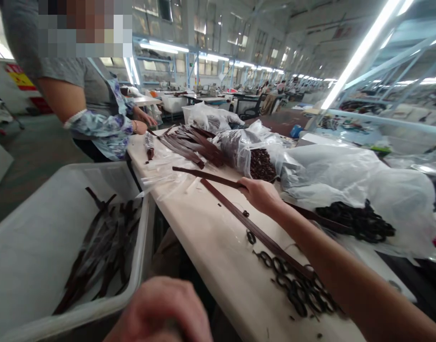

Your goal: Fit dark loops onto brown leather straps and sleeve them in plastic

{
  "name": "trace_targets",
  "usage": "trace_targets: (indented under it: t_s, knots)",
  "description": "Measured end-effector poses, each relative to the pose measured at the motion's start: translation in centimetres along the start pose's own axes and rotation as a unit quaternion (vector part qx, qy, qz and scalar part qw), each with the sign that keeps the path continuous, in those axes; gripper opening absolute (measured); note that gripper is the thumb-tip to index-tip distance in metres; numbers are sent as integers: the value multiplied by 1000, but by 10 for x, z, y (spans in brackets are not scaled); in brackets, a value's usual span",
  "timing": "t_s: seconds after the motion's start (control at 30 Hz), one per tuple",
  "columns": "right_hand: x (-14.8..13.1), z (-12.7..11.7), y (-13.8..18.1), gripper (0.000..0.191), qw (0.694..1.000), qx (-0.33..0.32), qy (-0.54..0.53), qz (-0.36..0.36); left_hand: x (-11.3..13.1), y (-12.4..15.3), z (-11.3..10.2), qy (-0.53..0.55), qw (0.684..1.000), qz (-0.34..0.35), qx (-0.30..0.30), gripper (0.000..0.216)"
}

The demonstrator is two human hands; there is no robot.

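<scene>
My right hand (261,194) is closed around a long dark brown strap (208,175) and holds it over the worktable (189,213). The strap's far end points left, and part of it runs behind my forearm. Below it, another brown strap or a thin stack of them (241,217) lies lengthwise on the table. Several black loops (299,289) are scattered near the table's front. At the bottom edge my left hand (168,304) is blurred, with its fingers curled in; whatever they hold, if anything, is hidden.
A white bin (11,256) with wrapped brown straps (111,247) stands left. More straps (192,145) are spread at the table's far end, beside a co-worker's hand (145,116). Plastic bags (363,175) line the right side, one holding small brown pieces (262,164); black loops (356,221) lie heaped nearby.
</scene>
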State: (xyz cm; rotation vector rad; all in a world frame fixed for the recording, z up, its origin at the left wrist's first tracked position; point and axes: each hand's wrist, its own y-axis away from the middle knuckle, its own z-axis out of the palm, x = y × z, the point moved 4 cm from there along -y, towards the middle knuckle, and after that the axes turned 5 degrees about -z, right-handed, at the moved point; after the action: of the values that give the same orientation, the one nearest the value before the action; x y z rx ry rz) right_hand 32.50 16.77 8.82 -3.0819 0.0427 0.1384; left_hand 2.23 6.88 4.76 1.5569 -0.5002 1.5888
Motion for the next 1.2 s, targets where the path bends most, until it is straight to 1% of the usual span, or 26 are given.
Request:
trace_targets:
  t_s: [0.03, 0.1, 0.13, 0.17, 0.2, 0.27, 0.33, 0.37, 0.43, 0.53, 0.6, 0.67, 0.73, 0.77, 0.8, 0.87, 0.93, 0.97, 1.03, 1.1, 1.2]
  knots:
    - [-5, -10, 22, 26, 1000, 7, -7, -17, -7, -12, 6, 32, 999, 3, 13, 42]
    - [-16, -24, 67, 23, 997, 16, -38, -61, -24, -36, 20, 102, 995, -6, 2, 73]
    - [-21, -27, 90, 22, 995, 11, -62, -83, -30, -44, 25, 138, 990, -8, 6, 81]
    - [-25, -28, 112, 20, 991, -1, -86, -103, -35, -50, 28, 174, 985, -1, 13, 85]
    - [-27, -26, 132, 18, 987, -16, -110, -118, -38, -53, 29, 210, 977, 13, 31, 81]
    - [-26, -19, 169, 16, 978, -39, -150, -136, -40, -52, 25, 277, 956, 50, 85, 63]
    - [-16, -12, 199, 15, 976, -34, -161, -141, -40, -47, 20, 322, 936, 66, 124, 42]
    - [-8, -10, 213, 15, 979, -18, -150, -140, -41, -45, 18, 339, 929, 61, 136, 34]
    - [11, -9, 237, 18, 986, 22, -93, -135, -46, -43, 19, 365, 918, 32, 152, 29]
    - [38, -15, 265, 24, 992, 78, 2, -103, -57, -45, 34, 378, 913, -27, 148, 27]
    - [46, -19, 274, 24, 992, 95, 6, -82, -62, -49, 52, 351, 927, -55, 125, 26]
    - [41, -18, 272, 31, 992, 83, -46, -83, -63, -55, 71, 285, 953, -62, 84, 24]
    - [23, -10, 262, 40, 987, 57, -116, -92, -60, -59, 89, 194, 979, -55, 35, 23]
    - [11, -4, 255, 41, 983, 40, -149, -97, -58, -61, 95, 150, 987, -47, 13, 22]
    - [-1, 4, 247, 38, 978, 25, -181, -101, -56, -62, 99, 113, 993, -38, -4, 21]
    - [-25, 23, 234, 28, 961, -15, -254, -110, -52, -63, 101, 57, 998, -17, -13, 18]
    - [-42, 42, 225, 21, 938, -37, -327, -106, -49, -62, 94, 16, 1000, 3, -2, 15]
    - [-47, 50, 222, 19, 930, -29, -353, -98, -49, -61, 90, 1, 1000, 6, 6, 14]
    - [-52, 60, 222, 19, 923, 13, -375, -84, -51, -59, 82, -17, 1000, 1, 20, 12]
    - [-53, 66, 224, 21, 922, 60, -374, -78, -55, -56, 78, -22, 999, -9, 35, 12]
    - [-51, 69, 227, 21, 922, 94, -368, -79, -59, -54, 78, -22, 997, -7, 73, 14]
